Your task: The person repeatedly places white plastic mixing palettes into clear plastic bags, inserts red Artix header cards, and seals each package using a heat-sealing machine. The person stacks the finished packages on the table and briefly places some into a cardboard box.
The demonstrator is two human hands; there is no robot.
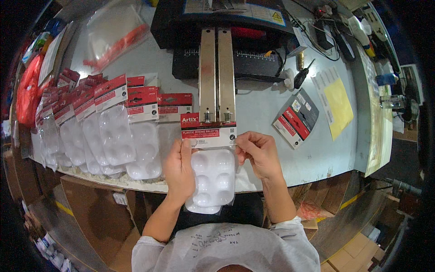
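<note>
A white plastic mixing palette [212,177] in a clear bag hangs over the table's front edge in front of me. Its red and white header card [208,137] lies under the front ends of two metal arms [216,77]. My left hand [179,170] is closed on the left side of the package, thumb up along the card's lower edge. With thumb and index finger pinched, my right hand [257,152] grips the package at the card's right corner. Below the palette, a second white edge shows; whether it is another palette I cannot tell.
Many packaged palettes [115,136] are piled at the left. A black machine [222,27] carries the metal arms. On the right lie loose header cards [297,119], a yellow sheet [337,109] and a black-handled tool [301,78]. A clear bag [111,34] sits back left.
</note>
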